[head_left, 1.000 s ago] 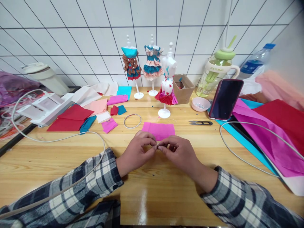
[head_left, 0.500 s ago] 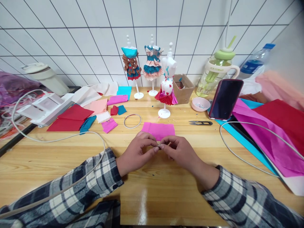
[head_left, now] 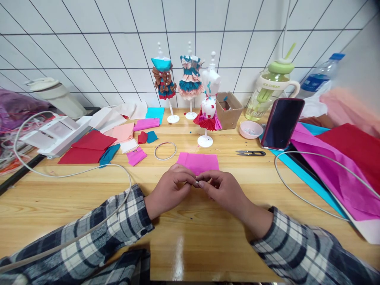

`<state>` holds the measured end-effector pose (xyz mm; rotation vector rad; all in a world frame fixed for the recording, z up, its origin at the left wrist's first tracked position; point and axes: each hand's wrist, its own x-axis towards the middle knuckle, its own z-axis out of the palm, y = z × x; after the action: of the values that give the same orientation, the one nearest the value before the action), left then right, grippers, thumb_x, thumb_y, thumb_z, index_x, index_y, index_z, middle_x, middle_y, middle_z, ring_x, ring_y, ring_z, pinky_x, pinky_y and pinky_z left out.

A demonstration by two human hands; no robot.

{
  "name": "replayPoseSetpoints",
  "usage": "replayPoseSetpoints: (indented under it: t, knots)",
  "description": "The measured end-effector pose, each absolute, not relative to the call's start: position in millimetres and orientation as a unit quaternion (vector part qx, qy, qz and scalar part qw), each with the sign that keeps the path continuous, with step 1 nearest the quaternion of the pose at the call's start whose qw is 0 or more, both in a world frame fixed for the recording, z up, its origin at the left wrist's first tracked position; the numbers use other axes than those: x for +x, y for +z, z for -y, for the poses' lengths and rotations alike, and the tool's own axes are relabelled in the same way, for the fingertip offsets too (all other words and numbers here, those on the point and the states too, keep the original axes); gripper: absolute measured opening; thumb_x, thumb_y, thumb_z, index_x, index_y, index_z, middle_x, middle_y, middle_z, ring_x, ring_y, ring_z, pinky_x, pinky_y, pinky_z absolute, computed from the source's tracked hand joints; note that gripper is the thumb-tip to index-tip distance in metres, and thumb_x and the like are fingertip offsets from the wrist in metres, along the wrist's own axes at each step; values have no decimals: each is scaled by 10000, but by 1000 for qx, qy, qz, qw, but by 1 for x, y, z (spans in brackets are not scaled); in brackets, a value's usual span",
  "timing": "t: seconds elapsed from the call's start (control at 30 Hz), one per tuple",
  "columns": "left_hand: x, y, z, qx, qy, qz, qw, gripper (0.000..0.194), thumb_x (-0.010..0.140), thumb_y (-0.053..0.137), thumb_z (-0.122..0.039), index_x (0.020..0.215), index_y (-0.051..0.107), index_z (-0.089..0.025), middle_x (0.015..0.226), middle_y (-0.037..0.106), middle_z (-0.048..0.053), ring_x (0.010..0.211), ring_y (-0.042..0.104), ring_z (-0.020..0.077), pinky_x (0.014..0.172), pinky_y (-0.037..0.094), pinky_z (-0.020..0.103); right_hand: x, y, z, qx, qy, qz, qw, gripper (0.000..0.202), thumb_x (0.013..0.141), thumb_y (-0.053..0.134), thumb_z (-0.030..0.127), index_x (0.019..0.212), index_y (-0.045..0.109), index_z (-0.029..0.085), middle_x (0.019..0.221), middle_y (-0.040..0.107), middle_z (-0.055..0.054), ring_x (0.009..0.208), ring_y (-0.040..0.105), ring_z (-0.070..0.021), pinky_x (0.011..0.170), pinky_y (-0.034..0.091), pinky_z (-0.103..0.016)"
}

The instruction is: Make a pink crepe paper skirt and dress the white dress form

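By the near edge of the pink cloth (head_left: 198, 161), my left hand (head_left: 171, 187) and right hand (head_left: 228, 190) meet, fingers pinching a small pale piece (head_left: 197, 182), too tiny to identify; snips (head_left: 251, 153) lie right of the cloth.

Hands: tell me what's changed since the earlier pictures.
The left hand's thumb has drawn back slightly leftward from the fingertips of the right hand. Whether anything was gripped or released is too small to tell. The hands remain close together; the pink cloth, clippers and phone stayed put.
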<state>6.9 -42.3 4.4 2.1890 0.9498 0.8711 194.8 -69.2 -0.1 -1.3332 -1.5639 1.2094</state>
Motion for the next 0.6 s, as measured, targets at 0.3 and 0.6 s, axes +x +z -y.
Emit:
replayPoseSetpoints:
  t: [0.3,0.6]
  knots:
    - [6,10,43,826,298,-369,304,145,844,575,-261,841,706,-198,878,695,42,867,598,183,832,453,340,196,2,71,-525,401,641,392,144,786,628,272,873,719,202,747,700,-16,565,565,-112,526,430,-231]
    - [8,6,42,825,307,-366,301,129,833,585,-219,833,713,-201,817,709,31,814,609,170,787,459,327,196,1,68,-540,421,621,383,46,763,602,245,758,620,202,648,617,25,522,514,-96,490,398,-216]
